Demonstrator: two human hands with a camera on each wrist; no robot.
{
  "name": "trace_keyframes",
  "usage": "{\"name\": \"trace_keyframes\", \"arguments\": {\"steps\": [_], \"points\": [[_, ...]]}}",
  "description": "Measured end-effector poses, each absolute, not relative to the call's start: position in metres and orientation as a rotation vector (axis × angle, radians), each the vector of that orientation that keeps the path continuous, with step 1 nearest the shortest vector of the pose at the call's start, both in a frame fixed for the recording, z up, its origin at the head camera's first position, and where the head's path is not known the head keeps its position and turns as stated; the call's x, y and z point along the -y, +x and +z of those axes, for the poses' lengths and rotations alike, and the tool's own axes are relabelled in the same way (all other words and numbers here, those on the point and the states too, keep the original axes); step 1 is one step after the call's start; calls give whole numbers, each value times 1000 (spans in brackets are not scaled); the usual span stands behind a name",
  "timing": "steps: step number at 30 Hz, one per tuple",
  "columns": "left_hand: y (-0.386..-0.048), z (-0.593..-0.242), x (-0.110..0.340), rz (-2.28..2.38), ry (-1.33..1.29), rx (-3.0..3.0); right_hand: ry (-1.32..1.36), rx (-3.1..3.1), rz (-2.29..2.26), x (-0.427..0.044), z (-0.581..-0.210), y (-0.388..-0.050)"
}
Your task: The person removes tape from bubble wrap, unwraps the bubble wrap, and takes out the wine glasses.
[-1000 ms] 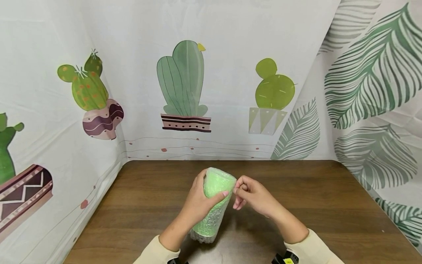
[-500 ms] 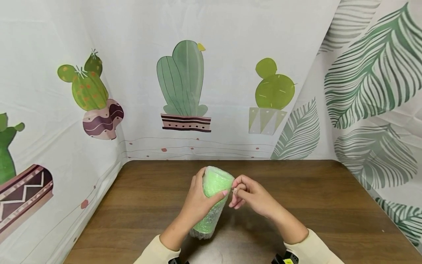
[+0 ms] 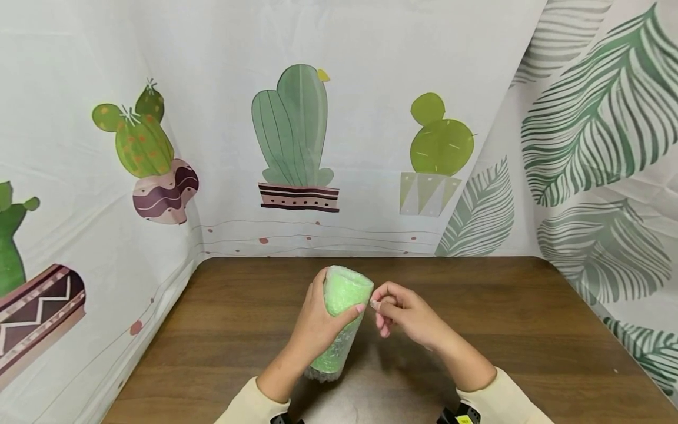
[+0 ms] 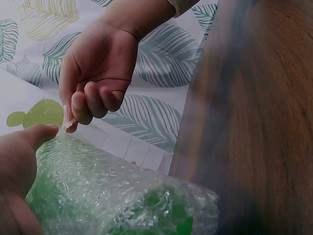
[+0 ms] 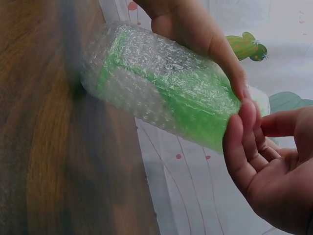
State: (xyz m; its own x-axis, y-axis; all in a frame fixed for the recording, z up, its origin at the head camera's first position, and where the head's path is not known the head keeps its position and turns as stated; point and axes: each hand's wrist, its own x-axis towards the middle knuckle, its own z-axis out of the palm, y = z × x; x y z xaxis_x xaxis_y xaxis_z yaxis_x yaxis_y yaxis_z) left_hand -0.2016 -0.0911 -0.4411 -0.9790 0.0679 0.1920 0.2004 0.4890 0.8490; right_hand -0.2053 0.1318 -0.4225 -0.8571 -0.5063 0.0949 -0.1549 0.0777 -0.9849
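1. Hanging upright behind everything, a white printed cloth [image 3: 371, 41] carried cactus prints [image 3: 293, 135] across its middle and left, and leaf prints [image 3: 598, 112] on the right.
2. Spreading in front of that cloth was the brown wood-grained surface [image 3: 228, 330], with a soft shine near its front edge.
3. Above the front middle of the surface, a green bundle [image 3: 339, 330] in clear bubble wrap stood tilted, its upper end leaning away from the person and rightward (whether its lower end touched the wood could not be told).
4. Clamped around the bundle's upper part was the grip of the left hand [image 3: 318, 324], with the thumb laid across the near side and the fingers behind the left side.
5. Beside the bundle's upper right edge hung the right hand [image 3: 405, 312], its grip drawn together at thumb and forefinger.
6. Cream sleeves [image 3: 500, 400] covered both forearms.
7. Black devices [image 3: 450, 417] sat at both wrists (the right one bore a yellow patch).
8. Pinched in the right fingertips was a whitish translucent bit [image 4: 68, 124], right next to the wrap.
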Motion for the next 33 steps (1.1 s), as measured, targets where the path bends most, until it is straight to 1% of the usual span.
{"name": "trace_keyframes", "arguments": {"steps": [8, 15, 21, 26, 33], "points": [[-198, -441, 89, -1511, -264, 2618, -652, -2095, -1864, -130, -425, -205], [-200, -439, 92, -1540, -352, 2671, -616, -2111, -1871, -129, -426, -206], [-204, -435, 96, -1692, -316, 2697, -609, -2125, -1876, -130, -426, -208], [-205, -436, 96, -1761, -349, 2626, -629, -2150, -1867, -130, -426, -207], [-204, -436, 94, -1660, -307, 2614, -661, -2182, -1856, -130, -426, -207]]}}
